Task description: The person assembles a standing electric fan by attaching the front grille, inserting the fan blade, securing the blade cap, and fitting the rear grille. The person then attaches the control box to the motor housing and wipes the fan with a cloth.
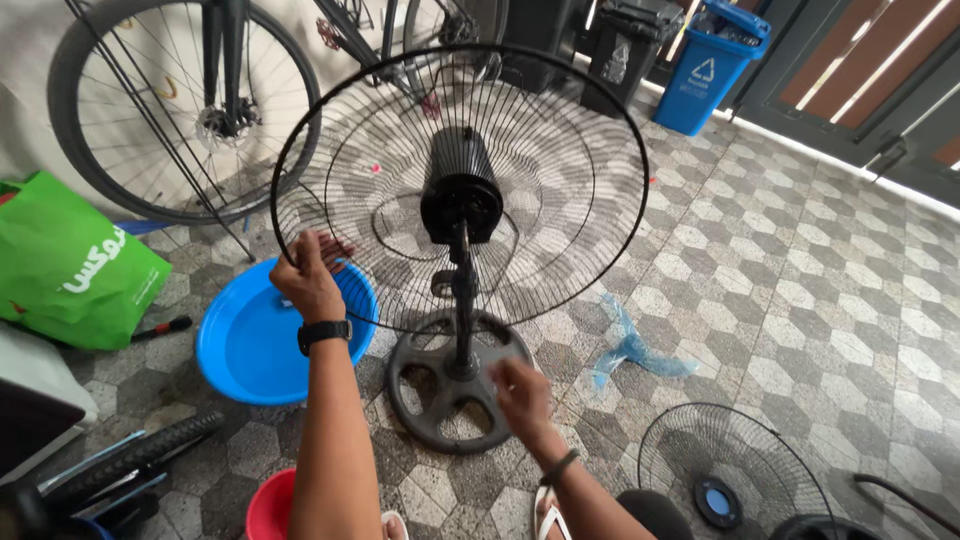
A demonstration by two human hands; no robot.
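A black standing fan (462, 200) stands upright on the tiled floor (800, 280), straight in front of the person. Its round wire guard (580, 130) faces away, with the dark motor housing (460, 185) at its middle and a short pole (464, 310) going down to a round spoked base (440, 385).

The left hand (308, 275) is closed on the lower left rim of the wire guard, fingers curled over the wires; a black watch (324, 332) sits on that wrist. The right hand (522, 395) hangs low, just right of the pole and above the base. It is blurred, so I cannot tell whether its fingers are apart or together, or whether it touches anything. A dark band (558, 467) circles that wrist.

Just left of the base lies a blue basin (250, 350), partly behind the left arm. A red bucket (272, 505) shows at the bottom edge. A green bag (70, 265) lies further left, and a bicycle wheel (150, 100) stands behind it. A crumpled blue plastic scrap (630, 345) lies on the floor to the right of the fan. A second wire guard (735, 470) lies flat at the lower right. A blue bin (712, 65) stands well behind.
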